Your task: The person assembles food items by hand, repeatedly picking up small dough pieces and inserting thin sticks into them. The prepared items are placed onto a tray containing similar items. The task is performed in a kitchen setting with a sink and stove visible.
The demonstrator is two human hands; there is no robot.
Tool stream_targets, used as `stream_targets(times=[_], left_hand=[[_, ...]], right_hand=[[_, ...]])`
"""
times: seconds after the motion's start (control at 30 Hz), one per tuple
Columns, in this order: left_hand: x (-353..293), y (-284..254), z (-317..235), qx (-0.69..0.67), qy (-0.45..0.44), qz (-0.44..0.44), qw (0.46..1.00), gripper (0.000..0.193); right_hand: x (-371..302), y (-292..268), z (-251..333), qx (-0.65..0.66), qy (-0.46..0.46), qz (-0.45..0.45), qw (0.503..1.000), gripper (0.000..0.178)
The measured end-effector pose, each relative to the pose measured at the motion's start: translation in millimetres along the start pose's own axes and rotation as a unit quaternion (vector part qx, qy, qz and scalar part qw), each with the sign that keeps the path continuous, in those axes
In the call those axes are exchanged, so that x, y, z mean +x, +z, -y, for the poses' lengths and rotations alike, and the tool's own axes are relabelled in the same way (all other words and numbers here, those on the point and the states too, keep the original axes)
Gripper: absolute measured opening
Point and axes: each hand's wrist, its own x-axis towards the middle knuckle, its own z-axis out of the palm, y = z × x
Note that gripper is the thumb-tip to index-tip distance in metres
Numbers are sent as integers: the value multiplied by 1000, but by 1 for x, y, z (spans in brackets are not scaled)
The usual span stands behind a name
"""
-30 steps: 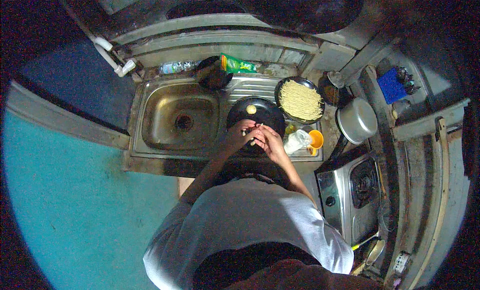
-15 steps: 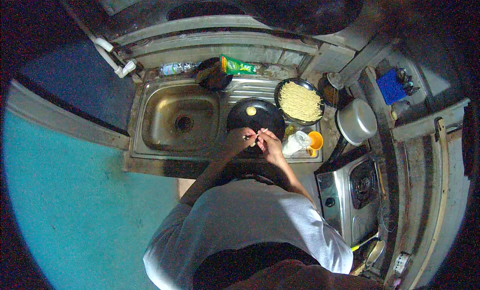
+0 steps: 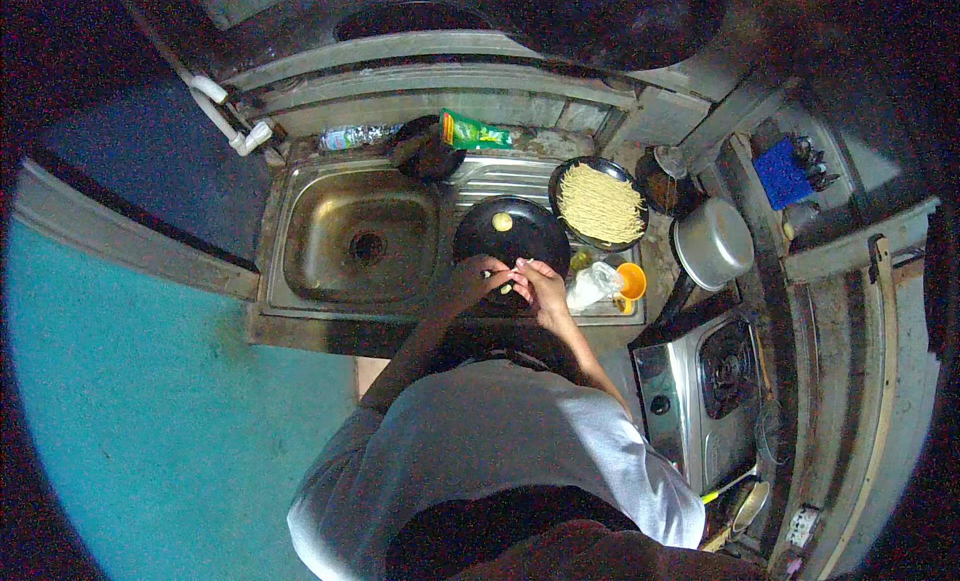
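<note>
Small pale bits [image 3: 506, 289], maybe dough, are pinched by the left hand [image 3: 478, 280] and right hand [image 3: 540, 282] over a black plate [image 3: 535, 238], where one ball [image 3: 502, 222] seems left, while many strips [image 3: 600, 203] seem done nearby.

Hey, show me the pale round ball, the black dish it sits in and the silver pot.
Pale round ball [image 3: 502, 222]: head view, middle of its visible surface.
Black dish [image 3: 537, 237]: head view, bare part right of the ball.
Silver pot [image 3: 722, 243]: head view, its bright silver surface.
</note>
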Motion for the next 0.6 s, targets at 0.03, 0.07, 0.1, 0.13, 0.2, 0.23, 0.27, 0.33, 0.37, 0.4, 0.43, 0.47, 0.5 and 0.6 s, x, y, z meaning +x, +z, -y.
stream_targets(times=[0.03,0.07,0.1,0.13,0.2,0.23,0.27,0.33,0.37,0.4,0.43,0.47,0.5,0.6], left_hand=[[-1,1,3,-9,-5,-9,1000,21],[-1,5,11,-18,-10,-17,1000,20],[0,7,16,-27,-14,-25,999,19],[0,10,21,-17,12,-49,999,19],[2,13,30,3,66,-97,993,19],[2,13,29,-21,50,-82,995,18],[2,13,27,-44,34,-67,996,18],[2,11,26,-45,45,-48,997,18],[2,10,26,-23,73,-44,996,17],[2,10,26,-1,100,-40,994,17],[3,9,27,23,75,-17,997,18],[3,8,27,46,50,6,998,20],[4,7,27,69,24,29,997,22],[5,20,31,11,88,-109,990,29]], right_hand=[[2,-1,-1,-12,1,-11,1000,16],[5,-3,-3,-6,6,-20,1000,17],[8,-6,-6,0,11,-28,1000,17],[7,-4,-4,6,17,-38,999,18],[5,-1,0,31,9,-31,999,17],[3,0,4,45,4,-30,999,17],[2,0,5,44,-3,-42,998,16],[1,-1,7,41,-17,-65,997,17],[5,-7,3,42,-29,-76,996,19],[7,-10,2,37,-31,-67,997,20],[6,-10,3,31,-32,-57,997,21],[6,-9,5,25,-34,-47,998,22],[5,-9,6,32,-23,-37,999,23],[-5,7,19,38,2,5,999,28]])
